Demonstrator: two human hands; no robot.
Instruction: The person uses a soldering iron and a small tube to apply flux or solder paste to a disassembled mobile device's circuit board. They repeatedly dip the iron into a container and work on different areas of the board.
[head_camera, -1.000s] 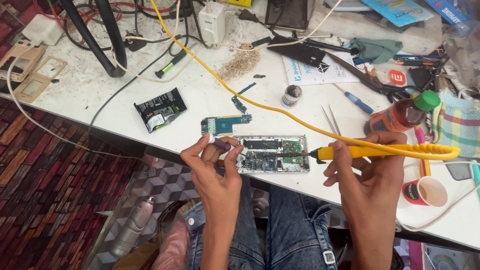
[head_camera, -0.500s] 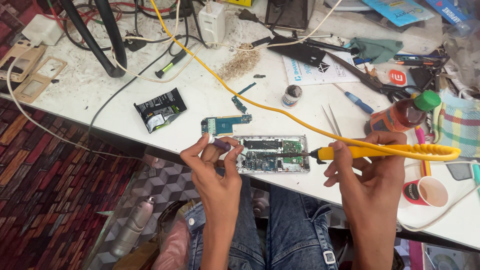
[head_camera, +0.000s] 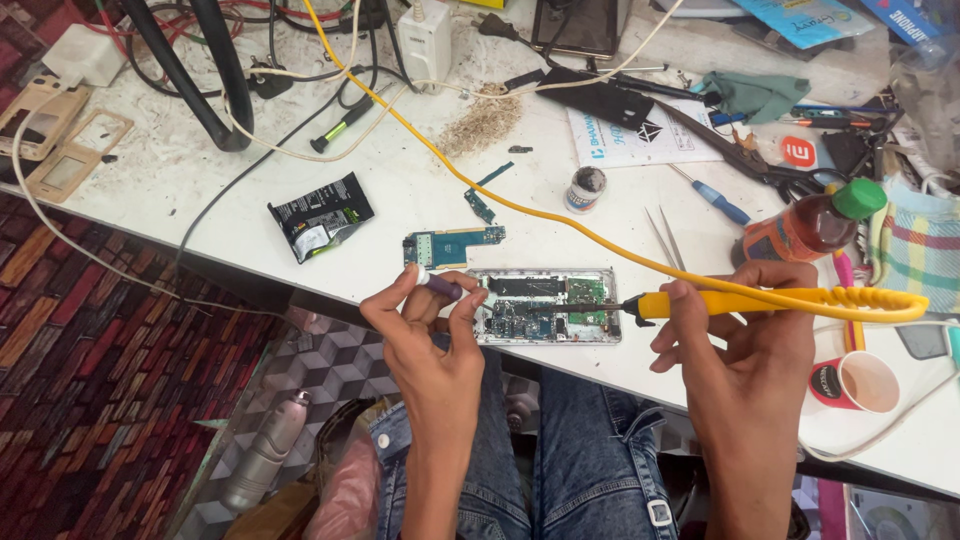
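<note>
An opened phone chassis with its circuit board exposed (head_camera: 545, 305) lies at the near edge of the white table (head_camera: 420, 200). My right hand (head_camera: 745, 335) grips a yellow soldering iron (head_camera: 760, 300), its dark tip resting over the board. My left hand (head_camera: 425, 320) pinches a small purple tube (head_camera: 438, 286) just left of the chassis. A loose blue-green circuit board (head_camera: 450, 245) lies behind my left hand. The iron's yellow cable (head_camera: 480, 185) runs back across the table.
Tweezers (head_camera: 664, 238), a blue screwdriver (head_camera: 715, 200), a small round pot (head_camera: 585, 187), a black pouch (head_camera: 320, 215), an orange bottle with a green cap (head_camera: 810, 225) and a red paper cup (head_camera: 855, 380) lie around. Cables crowd the back. A metal bottle (head_camera: 265, 450) stands on the floor.
</note>
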